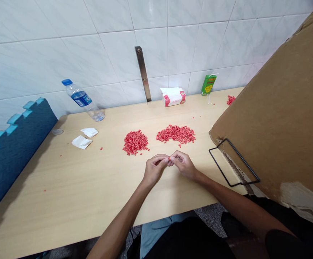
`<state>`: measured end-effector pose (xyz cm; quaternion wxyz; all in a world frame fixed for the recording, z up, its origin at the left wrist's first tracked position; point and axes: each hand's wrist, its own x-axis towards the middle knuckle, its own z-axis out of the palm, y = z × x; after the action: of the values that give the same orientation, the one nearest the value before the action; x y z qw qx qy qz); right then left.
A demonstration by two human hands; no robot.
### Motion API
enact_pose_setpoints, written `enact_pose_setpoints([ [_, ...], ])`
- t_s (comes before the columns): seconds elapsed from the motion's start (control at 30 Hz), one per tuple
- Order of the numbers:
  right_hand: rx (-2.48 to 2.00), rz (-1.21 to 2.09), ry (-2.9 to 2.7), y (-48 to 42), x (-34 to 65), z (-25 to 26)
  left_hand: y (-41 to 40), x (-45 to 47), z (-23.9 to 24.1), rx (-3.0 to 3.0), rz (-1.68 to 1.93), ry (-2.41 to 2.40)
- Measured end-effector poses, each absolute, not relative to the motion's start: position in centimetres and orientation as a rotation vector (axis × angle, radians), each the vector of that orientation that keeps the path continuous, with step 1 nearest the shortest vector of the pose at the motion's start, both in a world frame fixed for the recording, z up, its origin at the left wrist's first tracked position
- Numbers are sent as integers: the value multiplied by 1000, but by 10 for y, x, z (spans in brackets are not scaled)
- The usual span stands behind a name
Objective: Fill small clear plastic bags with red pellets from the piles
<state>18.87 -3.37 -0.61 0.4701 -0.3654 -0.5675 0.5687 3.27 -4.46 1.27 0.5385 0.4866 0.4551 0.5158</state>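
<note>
My left hand point(155, 167) and my right hand point(182, 163) meet fingertip to fingertip above the table, both closed in a pinch. Between them shows a small red piece point(169, 158), mostly covered by the fingers. It looks like the short red cylindrical pieces in the two piles. One pile of red pieces point(135, 142) lies beyond my left hand, rounded in outline. The wider pile of red pieces point(176, 134) sits just beyond my right hand, with a notch in its near side.
A water bottle point(84, 100), crumpled tissues point(81, 142), a tissue pack point(173, 97) and a green drink carton point(208, 85) stand or lie toward the wall. A blue foam panel point(16, 144) borders the left. A large cardboard sheet point(277, 108) and black wire frame point(234, 162) bound the right.
</note>
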Motion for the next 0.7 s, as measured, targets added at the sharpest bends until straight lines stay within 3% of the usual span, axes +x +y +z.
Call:
enact_pose_setpoints([
  [0.7,-890,1402,-1392,-33,189,-9,-44,33,10,1168,1245,1099],
])
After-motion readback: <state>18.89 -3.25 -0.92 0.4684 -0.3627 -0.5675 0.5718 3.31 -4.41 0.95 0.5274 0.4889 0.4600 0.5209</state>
